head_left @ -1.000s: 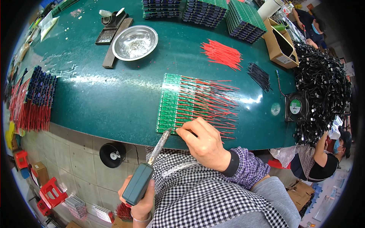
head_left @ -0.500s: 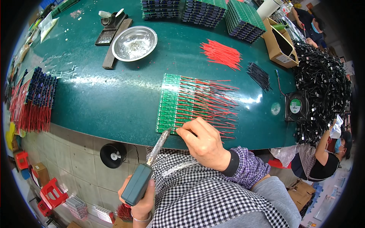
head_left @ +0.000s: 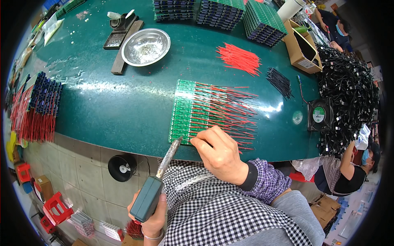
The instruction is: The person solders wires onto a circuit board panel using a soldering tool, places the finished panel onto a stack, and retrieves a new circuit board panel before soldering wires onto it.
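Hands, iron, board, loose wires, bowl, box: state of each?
Circuit board, lying flat
Soldering iron, held, tip at the board
Left hand, closed around the iron
Right hand, pinched at the board
Loose red wires, piled
Loose black wires, piled
Bowl, upright, uncovered
Cardboard box, open

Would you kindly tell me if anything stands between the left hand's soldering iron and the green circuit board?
Nothing visible does: the left hand holds the soldering iron, its tip at the near end of the green board; the right hand is just right of the tip.
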{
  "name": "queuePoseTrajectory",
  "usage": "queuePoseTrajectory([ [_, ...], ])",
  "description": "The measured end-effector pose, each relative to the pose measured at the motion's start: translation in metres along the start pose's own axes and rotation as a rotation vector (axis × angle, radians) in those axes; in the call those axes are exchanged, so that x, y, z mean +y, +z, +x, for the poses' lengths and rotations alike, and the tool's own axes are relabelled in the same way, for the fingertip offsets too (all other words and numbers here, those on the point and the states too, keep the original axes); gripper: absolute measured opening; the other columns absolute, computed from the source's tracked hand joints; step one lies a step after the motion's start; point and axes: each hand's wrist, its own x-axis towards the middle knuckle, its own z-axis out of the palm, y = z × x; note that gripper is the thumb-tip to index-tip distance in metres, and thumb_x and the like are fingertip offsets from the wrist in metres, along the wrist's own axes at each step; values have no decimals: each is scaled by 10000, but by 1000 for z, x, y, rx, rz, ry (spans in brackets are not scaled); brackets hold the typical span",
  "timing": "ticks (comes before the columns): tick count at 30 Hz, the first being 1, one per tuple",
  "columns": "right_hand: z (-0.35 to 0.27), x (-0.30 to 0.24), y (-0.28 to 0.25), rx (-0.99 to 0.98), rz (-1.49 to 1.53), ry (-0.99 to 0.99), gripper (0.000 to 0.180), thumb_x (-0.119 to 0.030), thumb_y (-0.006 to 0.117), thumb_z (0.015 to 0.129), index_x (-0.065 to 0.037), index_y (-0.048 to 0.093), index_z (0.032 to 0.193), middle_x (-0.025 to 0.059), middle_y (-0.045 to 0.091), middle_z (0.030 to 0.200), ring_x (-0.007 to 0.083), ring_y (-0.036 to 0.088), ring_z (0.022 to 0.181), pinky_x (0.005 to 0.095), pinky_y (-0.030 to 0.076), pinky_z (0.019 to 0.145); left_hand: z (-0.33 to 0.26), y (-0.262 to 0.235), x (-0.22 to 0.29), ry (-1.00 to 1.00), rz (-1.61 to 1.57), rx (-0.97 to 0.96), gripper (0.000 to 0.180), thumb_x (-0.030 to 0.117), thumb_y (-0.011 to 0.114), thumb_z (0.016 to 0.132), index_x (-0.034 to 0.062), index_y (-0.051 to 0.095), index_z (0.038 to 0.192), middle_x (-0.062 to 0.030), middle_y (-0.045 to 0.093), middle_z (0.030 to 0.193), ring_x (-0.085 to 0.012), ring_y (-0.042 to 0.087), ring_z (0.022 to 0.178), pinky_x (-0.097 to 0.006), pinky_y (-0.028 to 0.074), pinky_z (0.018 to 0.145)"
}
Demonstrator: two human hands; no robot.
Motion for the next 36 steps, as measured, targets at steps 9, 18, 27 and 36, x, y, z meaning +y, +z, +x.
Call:
queuePoseTrajectory([
  [9,-2,-5,-4,-30,14,-5,254,40,751,678,-2,707,925,71,621,851,235,597,752,355,482,643,-1,-4,1,23,21,5,207,8,796,706,-53,713,885,-131,675,779,-207,642,606,-304,484,545],
  [18,-3,-4,-2,-45,-5,4,240,39,758,689,-4,709,919,67,606,833,235,596,750,357,475,638,2,-5,5,100,39,-37,196,1,785,684,-47,703,855,-127,646,746,-229,607,555,-319,455,502],
  [27,-4,-4,-2,-43,-10,14,236,37,768,693,-7,705,916,67,595,830,234,592,744,356,469,639,0,-3,2,87,20,-58,193,14,789,691,-42,700,852,-135,663,765,-235,630,577,-319,471,512],
  [36,-4,-5,-1,-37,-6,19,228,43,762,696,-8,700,910,71,598,829,237,593,744,358,475,642,-13,-11,-13,21,35,-51,218,51,803,696,-39,704,868,-130,652,758,-236,629,582,-319,468,519],
])
